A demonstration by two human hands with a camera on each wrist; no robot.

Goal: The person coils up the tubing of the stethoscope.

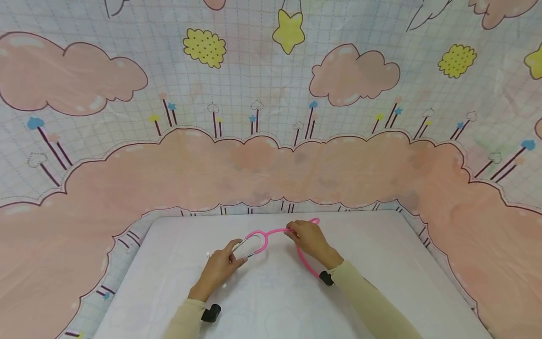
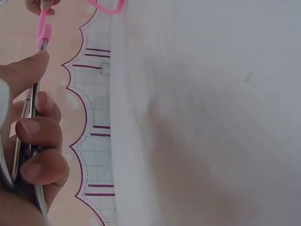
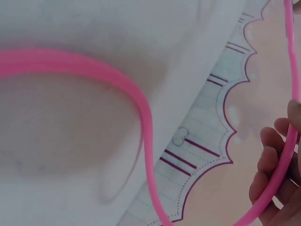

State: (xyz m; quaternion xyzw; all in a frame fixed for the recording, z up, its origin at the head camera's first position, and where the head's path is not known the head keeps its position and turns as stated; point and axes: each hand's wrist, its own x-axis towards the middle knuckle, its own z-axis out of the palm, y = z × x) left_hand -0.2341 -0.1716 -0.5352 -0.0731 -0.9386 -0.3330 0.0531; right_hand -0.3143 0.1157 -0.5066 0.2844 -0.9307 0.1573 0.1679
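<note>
A stethoscope with pink tubing (image 1: 266,242) and silver metal ear tubes (image 1: 239,245) is stretched between both hands over the white table. My left hand (image 1: 220,266) grips the metal ear tubes, its fingers curled round them in the left wrist view, where the left hand (image 2: 44,132) partly covers the metal. To the right, my right hand (image 1: 312,239) pinches the pink tube past its Y-shaped fork. Beyond that grip the tube loops back and hangs down toward the right wrist. In the right wrist view the slack tube (image 3: 148,127) curves in front of the table. The chest piece is hidden.
The white table top (image 1: 182,235) lies under both hands. Its far edge meets a cloth backdrop (image 1: 275,174) printed with pink clouds and stars, which also runs along both sides. Black wrist-worn devices sit at the left sleeve (image 1: 188,318) and the right sleeve (image 1: 364,294).
</note>
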